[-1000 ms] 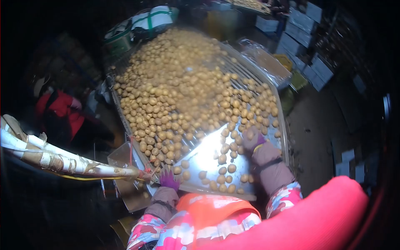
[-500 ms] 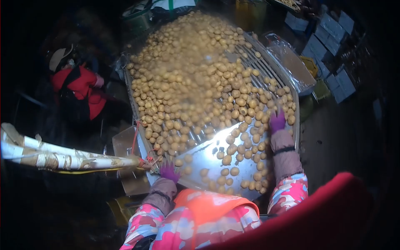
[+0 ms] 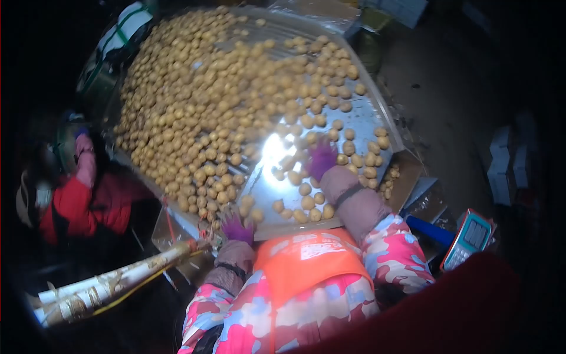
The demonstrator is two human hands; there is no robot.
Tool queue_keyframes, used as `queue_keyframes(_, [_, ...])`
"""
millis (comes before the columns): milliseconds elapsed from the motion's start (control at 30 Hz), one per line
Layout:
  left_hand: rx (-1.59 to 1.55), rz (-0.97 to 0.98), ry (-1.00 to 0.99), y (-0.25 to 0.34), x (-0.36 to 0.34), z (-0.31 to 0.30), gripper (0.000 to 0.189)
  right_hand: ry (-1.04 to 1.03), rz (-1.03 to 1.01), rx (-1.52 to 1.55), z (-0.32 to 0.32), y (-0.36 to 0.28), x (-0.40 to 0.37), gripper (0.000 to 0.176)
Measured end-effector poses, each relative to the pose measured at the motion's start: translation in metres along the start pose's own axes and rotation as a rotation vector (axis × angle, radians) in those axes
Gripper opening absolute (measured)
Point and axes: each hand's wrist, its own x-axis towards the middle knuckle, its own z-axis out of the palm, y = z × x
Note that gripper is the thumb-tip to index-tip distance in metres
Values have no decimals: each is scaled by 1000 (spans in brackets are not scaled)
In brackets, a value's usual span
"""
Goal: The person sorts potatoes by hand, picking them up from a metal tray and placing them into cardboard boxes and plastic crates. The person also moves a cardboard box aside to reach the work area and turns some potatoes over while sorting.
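potatoes [image 3: 194,121] on a metal table [image 3: 367,115]
left hand [image 3: 236,227] spread beside several; right hand [image 3: 322,158] among others, grasp unclear

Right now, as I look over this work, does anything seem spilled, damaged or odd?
The white pole at the lower left looks odd: its surface is patchy and ragged, possibly worn wrapping. A dark spot on the floor is too small to identify. I see no clear spill of potatoes.

The desk [image 3: 384,118] has a slatted bed [image 3: 277,52] and a smooth metal plate [image 3: 265,194]; potatoes [image 3: 177,106] heap thickly over the slats and scatter loosely across the plate.
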Motion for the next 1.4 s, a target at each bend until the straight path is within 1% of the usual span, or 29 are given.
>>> queue_keyframes(33, [-59,65,50,7,5,-2,78,-66,-35,15,0,-2,-15,62])
queue_keyframes(100, [-139,300,133,17,22,7,72,-96,-151,250,-1,12,-65,60])
queue_keyframes(167, [-223,530,187,49,50,15,67,111,-129,269,8,30,-119,60])
queue_keyframes(233, [-286,748,188,92,66,23,62,172,-98,295,3,48,-170,60])
queue_keyframes(267, [-337,860,113,118,65,9,60,149,-11,276,-1,52,-195,61])
queue_keyframes(333, [-85,1299,61,161,72,21,59,115,180,257,-8,54,-249,62])
queue_keyframes(367, [53,1515,63,189,74,26,58,213,240,207,6,56,-275,61])
queue_keyframes(400, [-43,1269,-326,228,38,-34,58,305,296,156,30,61,-296,60])
queue_keyframes(500, [117,1175,-241,269,23,-12,62,434,497,163,65,57,-354,56])
queue_keyframes(567, [191,1207,-288,289,56,25,74,474,601,174,86,47,-379,53])
queue_keyframes(600, [204,1183,-260,294,61,23,74,487,639,152,99,44,-390,52])
queue_keyframes(633, [212,1149,-226,296,65,19,73,499,665,128,113,42,-397,51])
queue_keyframes(700, [272,1124,-217,289,75,6,71,474,586,9,149,54,-404,50])
queue_keyframes(733, [309,1101,-212,281,83,2,70,461,537,-42,160,55,-402,50])
queue_keyframes(833, [311,1037,-146,248,116,19,71,418,582,102,151,53,-385,53])
queue_keyframes(867, [313,914,-263,248,86,-33,65,418,562,87,136,51,-379,53])
queue_keyframes(933, [500,992,-324,251,66,-92,61,402,500,77,95,52,-359,52])
queue_keyframes(967, [540,1061,-290,239,76,-91,59,536,443,5,89,58,-348,46])
queue_keyframes(1000, [587,1166,-215,222,88,-82,58,386,325,58,87,78,-335,48])
queue_keyframes(1033, [628,1236,-150,201,99,-70,57,288,429,194,32,70,-317,44])
queue_keyframes(1067, [638,1223,-112,176,105,-56,55,419,370,205,25,68,-302,41])
queue_keyframes(1100, [543,1049,-123,155,110,-36,54,384,319,37,75,112,-286,50])
queue_keyframes(1133, [443,878,-102,150,111,-18,53,180,475,152,40,105,-267,63])
queue_keyframes(1167, [341,713,-53,139,107,-7,52,183,519,144,36,115,-246,69])
queue_keyframes(1233, [247,739,8,100,88,-4,51,264,556,131,40,134,-202,77])
queue_keyframes(1267, [108,646,24,97,71,-11,52,261,549,122,47,136,-171,77])
queue_keyframes(1333, [66,578,56,61,45,1,54,264,553,102,58,125,-132,76])
queue_keyframes(1367, [40,555,75,45,35,8,56,219,553,144,43,95,-124,73])
queue_keyframes(1400, [28,501,-54,35,26,5,61,170,558,186,2,45,-120,71])
